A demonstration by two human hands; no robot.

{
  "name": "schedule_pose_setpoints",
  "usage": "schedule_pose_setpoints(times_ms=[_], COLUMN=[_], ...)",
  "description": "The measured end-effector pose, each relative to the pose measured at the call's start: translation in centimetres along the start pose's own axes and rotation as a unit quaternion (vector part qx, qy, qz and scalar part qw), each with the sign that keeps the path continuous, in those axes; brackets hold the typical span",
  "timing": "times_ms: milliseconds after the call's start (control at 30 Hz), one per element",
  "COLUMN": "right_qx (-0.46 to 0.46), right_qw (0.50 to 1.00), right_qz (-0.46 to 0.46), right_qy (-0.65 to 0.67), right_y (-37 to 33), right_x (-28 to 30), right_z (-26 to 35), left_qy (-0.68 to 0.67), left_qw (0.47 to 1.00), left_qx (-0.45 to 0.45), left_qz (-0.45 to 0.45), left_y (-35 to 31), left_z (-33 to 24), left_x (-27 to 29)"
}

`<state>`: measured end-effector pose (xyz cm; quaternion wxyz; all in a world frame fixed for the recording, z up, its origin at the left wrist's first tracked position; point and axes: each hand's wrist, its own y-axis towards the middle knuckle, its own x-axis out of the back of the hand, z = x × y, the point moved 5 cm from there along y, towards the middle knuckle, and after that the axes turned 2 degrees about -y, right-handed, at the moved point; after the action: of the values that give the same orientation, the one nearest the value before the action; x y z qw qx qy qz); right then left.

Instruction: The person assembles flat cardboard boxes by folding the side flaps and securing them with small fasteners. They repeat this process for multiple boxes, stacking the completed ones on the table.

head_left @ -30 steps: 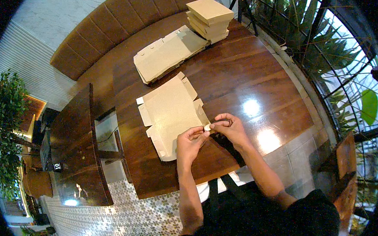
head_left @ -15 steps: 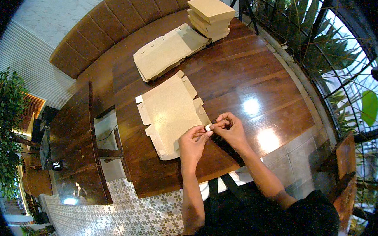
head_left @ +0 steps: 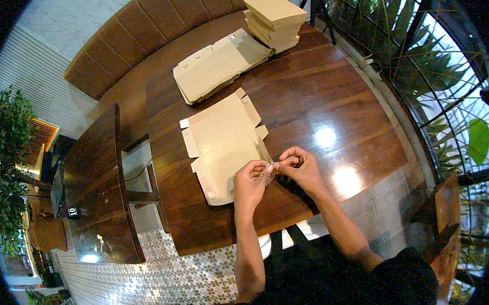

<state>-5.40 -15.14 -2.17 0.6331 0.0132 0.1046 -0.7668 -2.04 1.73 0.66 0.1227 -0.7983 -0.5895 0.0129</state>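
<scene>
An unfolded cardboard box blank, brown on the upper face, lies on the wooden table with flaps and tabs along its sides. Its near right corner is between my hands. My left hand is closed there, thumb and fingers pinching the edge of the blank. My right hand meets it from the right, its thumb and forefinger pinched together at the same corner flap. The fingertips of both hands nearly touch and hide most of that flap.
Beyond the blank lies a pile of flat box blanks. Beside it, at the far right, stands a stack of folded boxes. A brown padded bench runs along the back. Another wooden table stands to the left.
The blank has shifted and turned slightly to the right, and its right side flap stands more upright. The white tab seen between my fingertips is now mostly covered, with the hands closer together.
</scene>
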Motion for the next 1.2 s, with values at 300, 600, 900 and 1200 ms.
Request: schedule_pose_setpoints(times_ms=[300,600,900,1200], right_qx=[0.011,0.026,0.146,0.191], right_qw=[0.998,0.998,0.949,0.931], right_qz=[0.057,-0.031,-0.278,-0.297], right_qy=[0.003,-0.049,-0.037,-0.092], right_y=[0.1,0.1,0.0,-0.3], right_x=[0.2,0.9,6.6,8.5], right_z=[0.4,-0.1,1.9,2.8], left_qy=[0.213,0.266,0.279,0.288], left_qw=[0.972,0.955,0.932,0.916], left_qx=[-0.091,-0.109,-0.232,-0.278], left_qz=[-0.042,-0.078,0.024,-0.035], left_y=[-1.6,-3.5,-6.5,-6.0], left_z=[-2.8,-3.4,-3.7,-1.8], left_x=[-0.6,-1.8,2.1,4.2])
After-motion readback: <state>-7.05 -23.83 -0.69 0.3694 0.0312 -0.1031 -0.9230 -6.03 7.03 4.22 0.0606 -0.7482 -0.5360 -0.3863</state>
